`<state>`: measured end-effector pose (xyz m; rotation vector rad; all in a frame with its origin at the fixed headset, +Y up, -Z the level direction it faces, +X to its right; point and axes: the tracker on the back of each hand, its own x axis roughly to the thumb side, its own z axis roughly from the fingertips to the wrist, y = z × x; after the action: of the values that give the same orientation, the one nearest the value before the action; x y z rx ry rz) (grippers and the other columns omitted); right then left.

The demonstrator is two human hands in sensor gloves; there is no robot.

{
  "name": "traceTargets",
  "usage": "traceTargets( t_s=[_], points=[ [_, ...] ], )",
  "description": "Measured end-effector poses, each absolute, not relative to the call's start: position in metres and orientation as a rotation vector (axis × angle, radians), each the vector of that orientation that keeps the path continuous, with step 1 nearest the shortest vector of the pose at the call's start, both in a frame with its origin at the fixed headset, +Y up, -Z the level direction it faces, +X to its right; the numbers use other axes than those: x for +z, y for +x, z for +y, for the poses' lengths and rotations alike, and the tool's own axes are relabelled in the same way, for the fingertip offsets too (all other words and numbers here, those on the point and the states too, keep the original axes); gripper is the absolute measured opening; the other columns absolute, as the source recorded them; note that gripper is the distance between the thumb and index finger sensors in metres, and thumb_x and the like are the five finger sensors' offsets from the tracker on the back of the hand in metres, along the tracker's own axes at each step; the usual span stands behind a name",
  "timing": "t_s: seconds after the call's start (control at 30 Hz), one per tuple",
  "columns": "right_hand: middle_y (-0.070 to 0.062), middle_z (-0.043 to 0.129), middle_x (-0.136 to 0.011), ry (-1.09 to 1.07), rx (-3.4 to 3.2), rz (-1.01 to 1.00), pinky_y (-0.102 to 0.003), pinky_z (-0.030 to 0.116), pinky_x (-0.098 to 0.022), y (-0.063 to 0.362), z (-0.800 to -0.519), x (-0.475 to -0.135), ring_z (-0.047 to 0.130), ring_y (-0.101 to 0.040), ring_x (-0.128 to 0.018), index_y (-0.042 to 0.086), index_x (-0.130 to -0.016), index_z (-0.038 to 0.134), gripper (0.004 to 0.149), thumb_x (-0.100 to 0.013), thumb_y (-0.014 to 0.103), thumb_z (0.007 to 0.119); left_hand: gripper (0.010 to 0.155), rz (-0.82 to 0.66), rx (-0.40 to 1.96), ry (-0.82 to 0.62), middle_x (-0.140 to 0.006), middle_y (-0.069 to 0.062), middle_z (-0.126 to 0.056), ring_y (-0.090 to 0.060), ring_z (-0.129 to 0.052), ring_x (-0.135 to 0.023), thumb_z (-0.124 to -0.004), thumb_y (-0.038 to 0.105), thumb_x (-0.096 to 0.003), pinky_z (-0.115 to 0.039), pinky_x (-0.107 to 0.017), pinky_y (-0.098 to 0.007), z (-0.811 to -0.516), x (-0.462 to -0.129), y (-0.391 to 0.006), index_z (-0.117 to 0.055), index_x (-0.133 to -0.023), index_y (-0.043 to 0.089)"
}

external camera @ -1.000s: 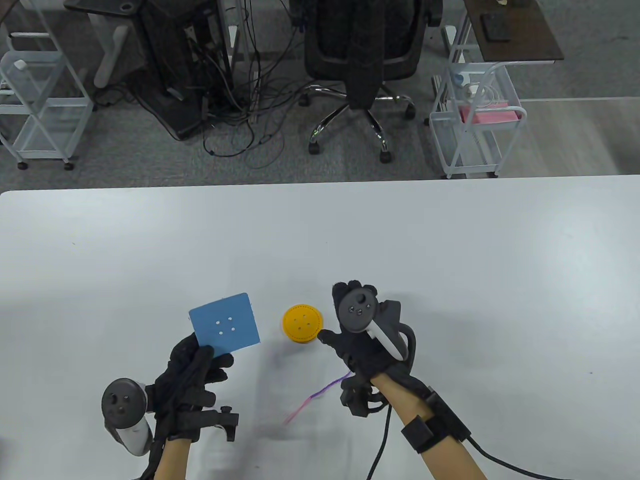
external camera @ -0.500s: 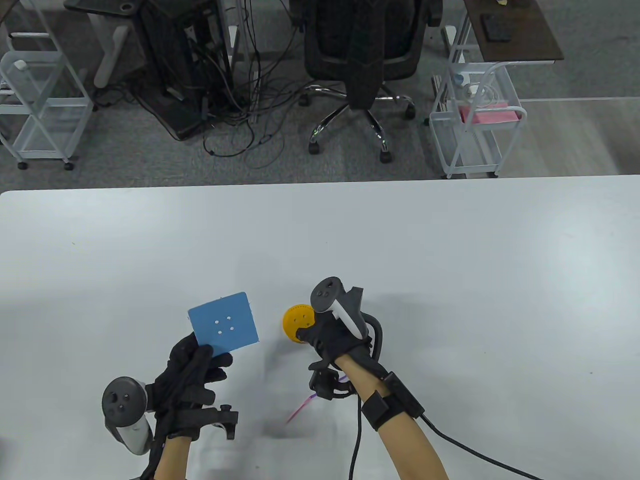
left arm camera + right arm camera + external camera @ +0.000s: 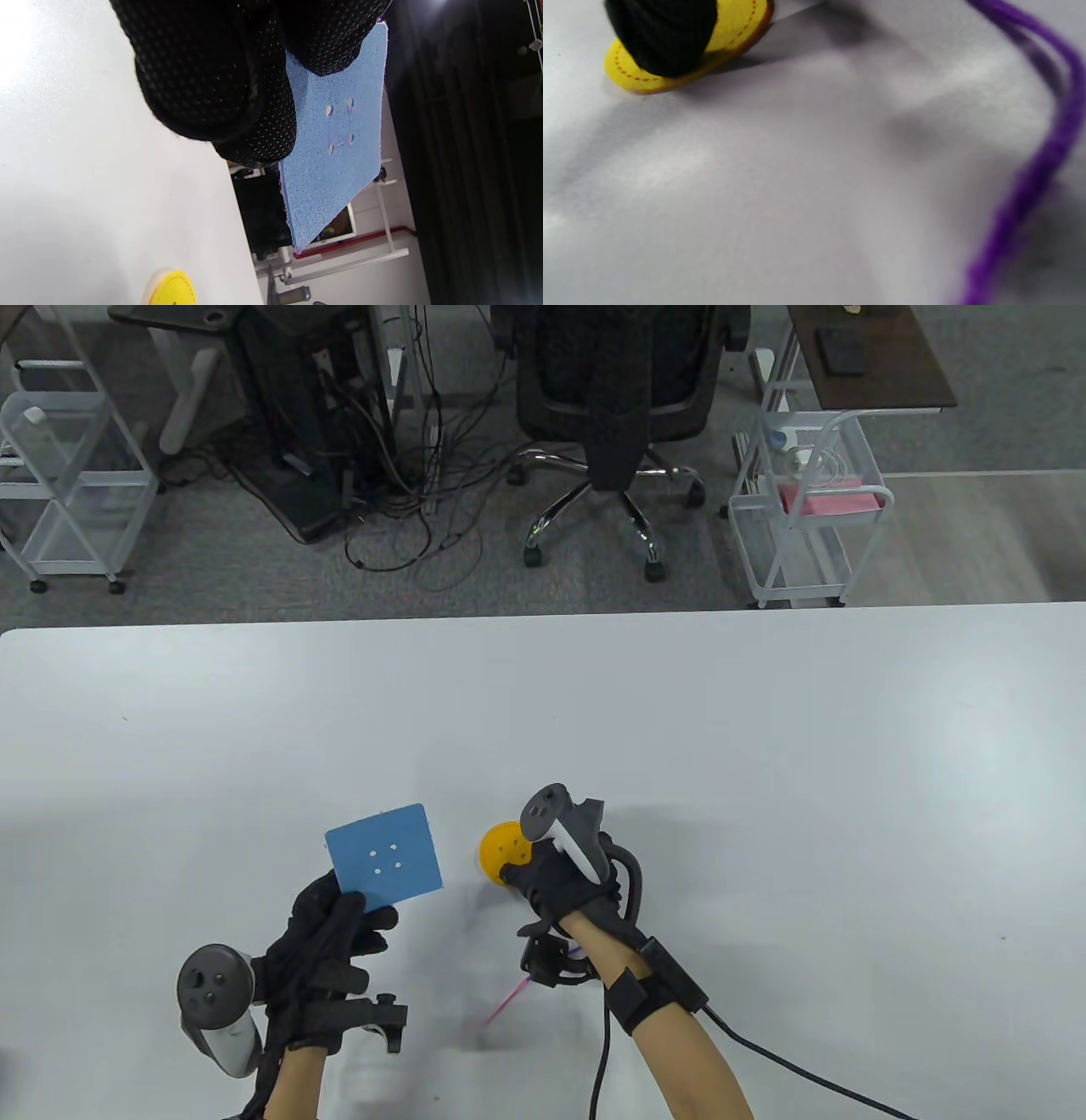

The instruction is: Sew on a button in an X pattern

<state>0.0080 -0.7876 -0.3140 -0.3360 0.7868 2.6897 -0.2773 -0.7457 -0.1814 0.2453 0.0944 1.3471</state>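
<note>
Toward the table's (image 3: 764, 712) near edge, left of centre, our left hand (image 3: 327, 937) pinches the lower corner of the blue felt square (image 3: 384, 861), lifted off the surface as before, its four holes empty. Just beside it, the yellow button (image 3: 502, 853) now tips up at one side: our right hand (image 3: 564, 891), which a second ago lay flat beyond it, has rolled over and curled a fingertip (image 3: 661, 36) onto the rim. Purple yarn (image 3: 1043, 169) trails near the wrist. We judge pickup underway, stitching unstarted.
</note>
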Motion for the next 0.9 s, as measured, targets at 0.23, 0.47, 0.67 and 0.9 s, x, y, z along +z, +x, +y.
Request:
traceTargets(
  t_s=[0.23, 0.47, 0.67, 0.9],
  points=[
    [0.000, 0.012, -0.115, -0.319, 2.722, 0.764, -0.045, 0.015, -0.082, 0.006, -0.785, -0.313, 0.014, -0.027, -0.105, 0.031, -0.111, 0.026, 0.080, -0.052, 0.047, 0.077, 0.040, 0.100, 1.343, 0.243, -0.075, -0.019, -0.096, -0.022, -0.114, -0.044, -0.076, 0.023, -0.0558, -0.100, -0.029, -0.024, -0.747, -0.181, -0.277, -0.074, -0.092, 0.006],
    [0.000, 0.018, -0.114, -0.289, 2.698, 0.754, -0.045, 0.020, -0.081, 0.005, -0.787, -0.314, 0.019, -0.028, -0.104, 0.033, -0.108, 0.035, 0.069, -0.053, 0.041, 0.078, 0.040, 0.101, 1.339, 0.238, -0.075, -0.019, -0.096, -0.022, -0.114, -0.044, -0.076, 0.023, -0.0558, -0.100, -0.029, -0.024, -0.747, -0.181, -0.276, -0.074, -0.092, 0.006],
    [-0.001, 0.030, -0.115, -0.245, 2.738, 0.673, -0.045, 0.030, -0.079, -0.002, -0.785, -0.309, 0.031, -0.029, -0.103, 0.036, -0.104, 0.041, 0.062, -0.055, 0.035, 0.078, 0.040, 0.103, 1.334, 0.237, -0.075, -0.018, -0.096, -0.022, -0.114, -0.044, -0.076, 0.022, -0.0558, -0.100, -0.029, -0.024, -0.748, -0.181, -0.276, -0.074, -0.092, 0.006],
    [0.000, 0.053, -0.107, -0.226, 2.845, 0.543, -0.043, 0.046, -0.076, -0.010, -0.781, -0.301, 0.054, -0.026, -0.096, 0.037, -0.103, 0.043, 0.061, -0.055, 0.033, 0.079, 0.040, 0.104, 1.330, 0.232, -0.075, -0.019, -0.096, -0.022, -0.114, -0.044, -0.076, 0.022, -0.0558, -0.100, -0.029, -0.024, -0.748, -0.182, -0.275, -0.074, -0.092, 0.006]
  ],
)
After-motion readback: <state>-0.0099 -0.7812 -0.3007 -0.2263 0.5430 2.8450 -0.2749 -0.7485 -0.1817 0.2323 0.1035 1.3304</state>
